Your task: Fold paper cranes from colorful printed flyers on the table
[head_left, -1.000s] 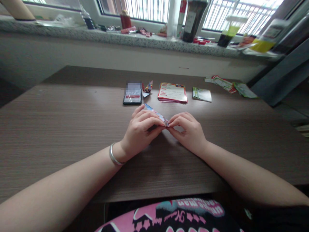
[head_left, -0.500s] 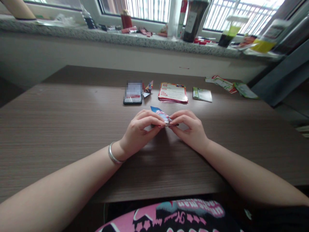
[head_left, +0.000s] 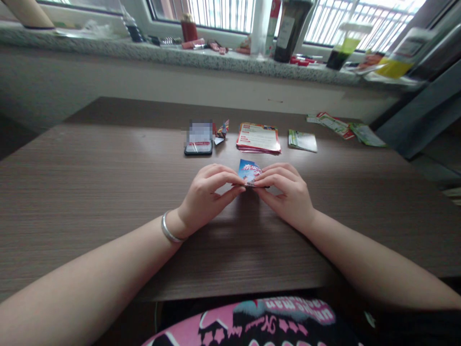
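Note:
A blue printed paper card (head_left: pixel 249 168) with pink-and-white lettering is pinched between both hands, just above the table. My left hand (head_left: pixel 212 190) is closed on its left side, thumb below and fingers on top. On the right side my right hand (head_left: pixel 286 190) grips it the same way. The card's near edge looks folded or bent, and the fingers hide part of it. Beyond the hands lie a stack of red-edged printed cards (head_left: pixel 258 138) and a small folded paper piece (head_left: pixel 222 131).
A phone (head_left: pixel 199 144) lies left of the folded piece. Right of the stack are a small green-and-white card pile (head_left: pixel 302 141) and several loose green and red cards (head_left: pixel 336 126). Bottles and small items crowd the granite windowsill (head_left: pixel 158 54) behind the wooden table (head_left: pixel 90 192).
The blue card has turned, its upper flap now standing straighter and further right, with more lettering showing. My right hand has shifted slightly right; both hands keep their grip.

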A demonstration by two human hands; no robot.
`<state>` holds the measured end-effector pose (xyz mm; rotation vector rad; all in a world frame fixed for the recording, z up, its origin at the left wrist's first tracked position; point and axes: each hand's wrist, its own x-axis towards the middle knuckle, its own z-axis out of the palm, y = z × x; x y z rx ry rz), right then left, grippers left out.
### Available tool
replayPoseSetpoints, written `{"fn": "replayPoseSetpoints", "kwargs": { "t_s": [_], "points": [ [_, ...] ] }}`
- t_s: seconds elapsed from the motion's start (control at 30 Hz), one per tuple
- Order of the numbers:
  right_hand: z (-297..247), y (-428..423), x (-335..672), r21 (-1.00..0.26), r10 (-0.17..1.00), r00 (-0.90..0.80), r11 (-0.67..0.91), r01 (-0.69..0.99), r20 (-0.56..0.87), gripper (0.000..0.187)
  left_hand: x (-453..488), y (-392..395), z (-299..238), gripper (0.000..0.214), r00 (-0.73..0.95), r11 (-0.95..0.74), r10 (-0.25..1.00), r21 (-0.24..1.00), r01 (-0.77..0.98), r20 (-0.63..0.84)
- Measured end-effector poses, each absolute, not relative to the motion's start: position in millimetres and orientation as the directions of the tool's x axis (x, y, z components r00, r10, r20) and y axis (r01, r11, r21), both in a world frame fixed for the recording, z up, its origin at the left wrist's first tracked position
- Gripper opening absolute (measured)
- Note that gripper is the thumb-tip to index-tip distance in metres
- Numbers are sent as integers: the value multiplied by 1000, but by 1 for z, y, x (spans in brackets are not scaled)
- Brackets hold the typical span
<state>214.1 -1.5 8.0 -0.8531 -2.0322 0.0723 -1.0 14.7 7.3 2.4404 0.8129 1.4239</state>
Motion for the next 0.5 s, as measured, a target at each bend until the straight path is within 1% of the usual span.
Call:
{"fn": "replayPoseSetpoints", "kwargs": {
  "t_s": [0.17,0.33,0.4,0.5],
  "points": [
    [7,0,213,-368,585,-350,771,519,732,8,-1,15,7,3,371,-831,555,471,297,744],
    [3,5,216,-455,639,-308,740,495,704,11,-3,17,3,6,332,-809,587,520,275,738],
    [1,7,218,-484,656,-273,724,491,703,12,-4,18,2,6,331,-813,581,508,284,744],
    [0,6,220,-482,648,-254,726,490,718,11,-5,19,2,5,335,-828,557,478,295,760]
  ]
}}
